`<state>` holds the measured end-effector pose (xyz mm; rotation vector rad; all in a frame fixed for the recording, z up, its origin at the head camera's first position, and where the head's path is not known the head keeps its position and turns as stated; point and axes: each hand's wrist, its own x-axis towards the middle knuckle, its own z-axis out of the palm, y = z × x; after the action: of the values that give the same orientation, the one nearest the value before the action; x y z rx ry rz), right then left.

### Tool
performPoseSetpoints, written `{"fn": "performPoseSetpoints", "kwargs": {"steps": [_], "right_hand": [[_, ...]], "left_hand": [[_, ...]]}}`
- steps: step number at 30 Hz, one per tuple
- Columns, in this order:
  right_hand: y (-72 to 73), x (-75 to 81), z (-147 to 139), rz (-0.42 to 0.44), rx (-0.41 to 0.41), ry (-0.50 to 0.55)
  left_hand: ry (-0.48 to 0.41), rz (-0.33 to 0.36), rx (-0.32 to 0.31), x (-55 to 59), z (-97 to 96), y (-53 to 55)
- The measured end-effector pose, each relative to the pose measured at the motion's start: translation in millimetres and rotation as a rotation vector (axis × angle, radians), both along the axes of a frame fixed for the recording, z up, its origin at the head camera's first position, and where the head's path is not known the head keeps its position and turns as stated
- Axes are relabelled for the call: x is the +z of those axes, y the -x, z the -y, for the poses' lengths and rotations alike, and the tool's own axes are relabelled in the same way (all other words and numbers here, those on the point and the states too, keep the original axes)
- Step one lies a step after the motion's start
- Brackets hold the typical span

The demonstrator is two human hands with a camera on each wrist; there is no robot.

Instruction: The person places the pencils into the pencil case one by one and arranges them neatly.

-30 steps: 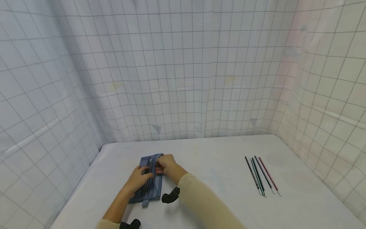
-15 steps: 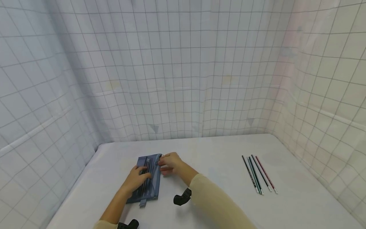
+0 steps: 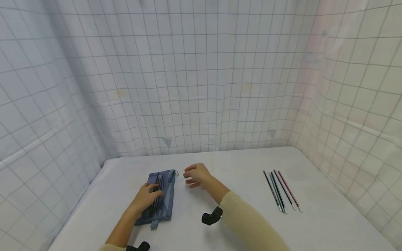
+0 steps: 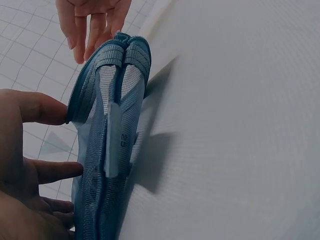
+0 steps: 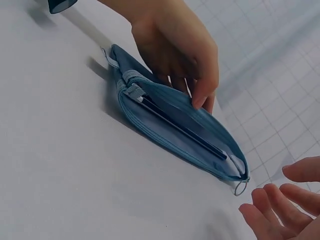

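A blue zip pencil case (image 3: 168, 198) lies on the left of the white table, dark pencils (image 3: 160, 183) showing through its see-through top. My left hand (image 3: 145, 199) rests on the case with fingers spread and fingertips touching its top. In the right wrist view the case's zipped side (image 5: 200, 117) gapes, and a dark pencil (image 5: 185, 131) lies inside. A metal ring (image 5: 241, 188) hangs at the zip's far end. My right hand (image 3: 198, 175) is in the air just right of the case, fingers loosely bent and holding nothing.
Several pencils (image 3: 277, 192), dark, green and red, lie side by side on the right of the white table (image 3: 238, 195). Gridded white curtains (image 3: 201, 87) enclose the back and both sides. A black wrist device (image 3: 212, 216) sits by the right sleeve.
My right hand has let go of the pencil case's right edge and moved away to the right. My left hand stays on the case. The view has turned slightly.
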<state>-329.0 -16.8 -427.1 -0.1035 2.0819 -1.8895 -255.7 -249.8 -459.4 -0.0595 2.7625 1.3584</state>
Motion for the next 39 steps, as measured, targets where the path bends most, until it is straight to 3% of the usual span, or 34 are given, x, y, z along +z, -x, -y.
{"fn": "performPoseSetpoints", "kwargs": {"steps": [14,24,39], "right_hand": [[-3.2,3.5,-35.0,-0.018,0.011,-0.075],[-5.2,4.7,-77.9,-0.050,-0.006,-0.142],[-17.8,-8.4,-151.6,-0.110,-0.131,-0.215]], "left_hand": [[0.039,0.014,0.017,-4.3,-0.3,-2.5],[0.026,0.018,0.012,-2.8,0.4,-2.9],[0.030,-0.021,-0.013,-1.1,2.2,-2.4]]}}
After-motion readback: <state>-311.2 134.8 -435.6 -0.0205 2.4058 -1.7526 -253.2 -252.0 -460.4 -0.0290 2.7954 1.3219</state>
